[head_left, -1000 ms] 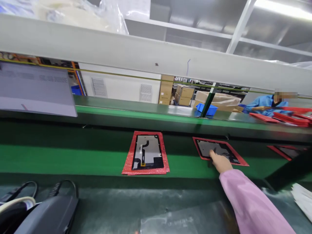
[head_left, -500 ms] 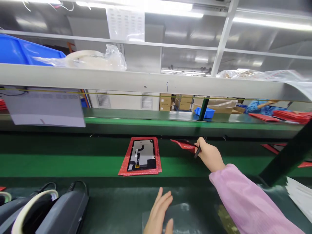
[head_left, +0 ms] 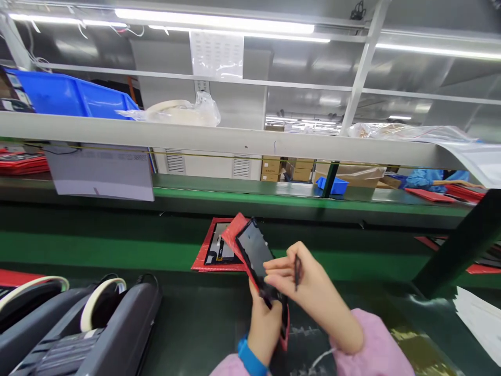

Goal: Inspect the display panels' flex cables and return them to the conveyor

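Observation:
My left hand (head_left: 264, 318), with a blue band at the wrist, grips the lower part of a black-framed screen panel (head_left: 256, 250) on a red sheet (head_left: 236, 227). The panel is held tilted above the bench. My right hand (head_left: 293, 271) is closed round a thin dark tool (head_left: 298, 272), its fingertips at the panel's right edge. Behind the held panel, another panel (head_left: 216, 243) lies on red wrap on the green strip, partly hidden.
Grey tape dispensers (head_left: 121, 324) stand at the lower left. White papers (head_left: 479, 318) and a dark green post (head_left: 462, 245) are at the right. A shelf (head_left: 235, 138) crosses above, bearing a blue bin (head_left: 74, 96). A person in blue (head_left: 420, 179) is at the far right.
My right hand has moved left and nearer, still with the dark tool. My left hand, open and unloaded before, now grips the red-backed panel. The view has shifted slightly.

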The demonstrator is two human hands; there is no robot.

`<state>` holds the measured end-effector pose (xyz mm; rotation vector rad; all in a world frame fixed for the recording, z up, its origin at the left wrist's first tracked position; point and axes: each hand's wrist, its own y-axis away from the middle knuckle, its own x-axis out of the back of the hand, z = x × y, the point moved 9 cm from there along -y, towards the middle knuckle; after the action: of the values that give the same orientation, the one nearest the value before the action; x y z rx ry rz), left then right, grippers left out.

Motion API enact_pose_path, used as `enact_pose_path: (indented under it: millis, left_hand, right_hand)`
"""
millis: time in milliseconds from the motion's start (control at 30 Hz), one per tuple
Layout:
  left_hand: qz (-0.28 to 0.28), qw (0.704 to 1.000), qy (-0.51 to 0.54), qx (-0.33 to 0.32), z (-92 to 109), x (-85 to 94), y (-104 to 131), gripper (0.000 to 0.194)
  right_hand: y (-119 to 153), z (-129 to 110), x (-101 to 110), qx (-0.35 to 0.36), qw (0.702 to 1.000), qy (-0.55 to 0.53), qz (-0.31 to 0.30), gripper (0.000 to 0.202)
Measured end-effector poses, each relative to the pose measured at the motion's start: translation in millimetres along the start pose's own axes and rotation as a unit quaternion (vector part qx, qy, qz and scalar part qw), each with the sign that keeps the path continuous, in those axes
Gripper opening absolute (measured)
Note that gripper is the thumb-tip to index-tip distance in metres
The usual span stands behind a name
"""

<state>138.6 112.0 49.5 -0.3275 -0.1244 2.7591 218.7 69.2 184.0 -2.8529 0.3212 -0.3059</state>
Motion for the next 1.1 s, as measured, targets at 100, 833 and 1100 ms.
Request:
enact_pose_path:
  millis: [100, 833, 1100]
  left_hand:
    - [0.049, 0.991, 0.101, 0.067, 3.9, 38.8, 4.9, 0.08]
    - [0.087, 0.922, 0.252, 0.28, -70.7, 87.5, 64.1, 0.074]
    - [0.034, 0.976, 0.102, 0.192, -68.8, 99.4, 87.8, 0.063]
  right_hand:
    - [-2.8, 19.1, 41.7, -0.004, 0.998, -0.03, 0.051, 0.045]
    - [122.8, 215.5, 67.4, -0.211, 0.96, -0.104, 0.155, 0.053]
    - [115.6, 214.2, 57.9, -0.117, 0.986, 0.106, 0.046, 0.044]
